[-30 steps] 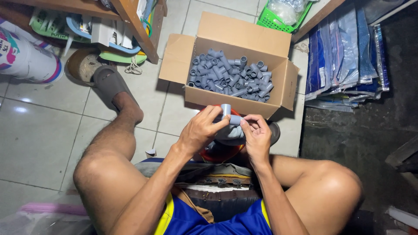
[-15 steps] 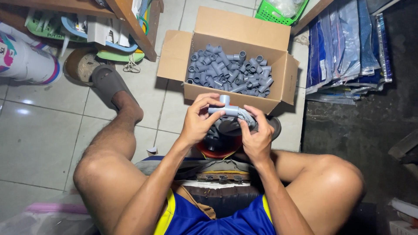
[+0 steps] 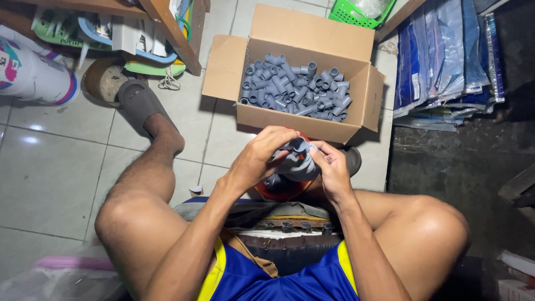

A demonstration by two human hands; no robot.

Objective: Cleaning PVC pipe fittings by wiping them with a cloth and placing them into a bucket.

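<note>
Seated on the tiled floor (image 3: 67,167), the person is holding a grey pipe fitting (image 3: 298,159) between both hands above the lap, just in front of an open cardboard box (image 3: 312,39) of similar grey fittings (image 3: 295,92). The left hand (image 3: 259,159) and right hand (image 3: 331,167) are both pinching the fitting with curled fingers.

I note the cardboard box (image 3: 304,120) on the floor, far of both hands — pipe fittings (image 3: 295,92) lie in it. Left hand (image 3: 257,159) and right hand (image 3: 332,170) meet near the box, a fitting (image 3: 298,161) between them. Basket (image 3: 356,12) far right — bucket (image 3: 36,78) far left.
</note>
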